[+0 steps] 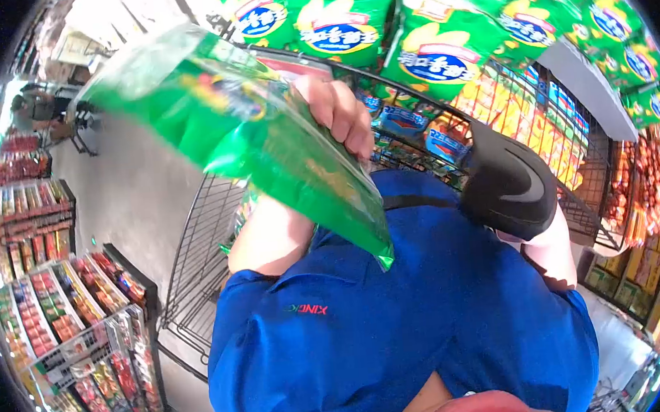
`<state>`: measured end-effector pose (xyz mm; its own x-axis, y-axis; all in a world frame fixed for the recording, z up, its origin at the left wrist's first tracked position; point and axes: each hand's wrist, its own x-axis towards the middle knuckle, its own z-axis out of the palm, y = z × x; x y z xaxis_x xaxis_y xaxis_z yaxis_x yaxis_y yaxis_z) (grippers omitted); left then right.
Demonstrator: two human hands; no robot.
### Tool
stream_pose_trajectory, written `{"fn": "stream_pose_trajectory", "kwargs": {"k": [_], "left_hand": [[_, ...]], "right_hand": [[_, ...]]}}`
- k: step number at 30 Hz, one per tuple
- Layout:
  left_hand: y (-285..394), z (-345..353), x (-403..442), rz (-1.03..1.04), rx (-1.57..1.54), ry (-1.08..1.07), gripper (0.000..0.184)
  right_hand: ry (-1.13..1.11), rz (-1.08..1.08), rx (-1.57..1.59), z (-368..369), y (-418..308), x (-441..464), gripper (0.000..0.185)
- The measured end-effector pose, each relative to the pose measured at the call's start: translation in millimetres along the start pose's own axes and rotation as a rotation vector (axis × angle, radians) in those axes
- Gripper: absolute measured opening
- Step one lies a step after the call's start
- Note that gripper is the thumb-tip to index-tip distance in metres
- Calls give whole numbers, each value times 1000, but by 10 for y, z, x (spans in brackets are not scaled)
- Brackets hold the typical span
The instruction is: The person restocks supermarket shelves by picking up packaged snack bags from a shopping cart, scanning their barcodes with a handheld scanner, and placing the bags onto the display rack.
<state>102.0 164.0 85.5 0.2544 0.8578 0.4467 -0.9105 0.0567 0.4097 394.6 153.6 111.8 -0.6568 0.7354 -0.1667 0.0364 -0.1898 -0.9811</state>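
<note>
Head view: from the head, wide, facing forward and steeply down
Blue fabric shirt (401,316): close below
Glossy green plastic packet (251,138): near
Smooth grey floor (124,195): farther off

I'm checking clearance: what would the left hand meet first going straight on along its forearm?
The left hand would probably meet the dark rail first, with displayed green bags past it in view; depth is unclear.

The foremost bag (264,151) is green, the shirt (399,301) blue, the shelved packets (439,41) green with blue ovals.
</note>
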Motion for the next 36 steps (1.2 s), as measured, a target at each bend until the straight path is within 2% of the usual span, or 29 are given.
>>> {"fn": "stream_pose_trajectory", "kwargs": {"k": [2, 3, 5, 7, 9, 11, 15, 19, 22, 27, 29, 30, 33, 36], "left_hand": [[-73, -20, 259, 67, 62, -259, 29], [-91, -20, 400, 52, 62, -269, 29], [-143, 0, 631, -63, 8, -624, 7], [-292, 89, 725, -40, -93, -657, 3], [-473, 258, 732, 81, -110, -513, 7], [-473, 473, 753, -14, -67, -335, 20], [-570, 447, 864, -36, -108, -350, 21], [-694, 450, 937, -38, -148, -368, 19], [-760, 424, 969, -39, -127, -416, 17], [-887, 262, 1109, -62, -98, -622, 12], [-930, 271, 1134, -69, -83, -650, 13], [-949, 297, 1117, -65, -79, -619, 13], [-990, 263, 1117, -74, -121, -586, 21], [-1034, 283, 1064, -27, -100, -497, 23]], "right_hand": [[12, -5, 27, -68, 7, -93, 48], [18, -8, 37, -86, 5, -131, 48], [34, -30, 52, -156, -19, -176, 47], [10, -139, -330, -158, -135, -147, 40], [22, -88, -278, -148, -208, -169, 47], [-74, -175, -156, -192, -112, -153, 55], [-282, -359, 75, -285, 49, -108, 73], [-236, -480, 69, -315, 66, -146, 70], [-154, -391, 177, -320, 33, -215, 69], [-376, -375, 235, -493, 83, -260, 69], [-341, -297, 235, -493, 9, -311, 69], [-306, -218, 236, -493, -36, -339, 68], [-280, -307, 64, -562, -119, -409, 67], [-275, -227, -41, -647, -83, -460, 66]]}}
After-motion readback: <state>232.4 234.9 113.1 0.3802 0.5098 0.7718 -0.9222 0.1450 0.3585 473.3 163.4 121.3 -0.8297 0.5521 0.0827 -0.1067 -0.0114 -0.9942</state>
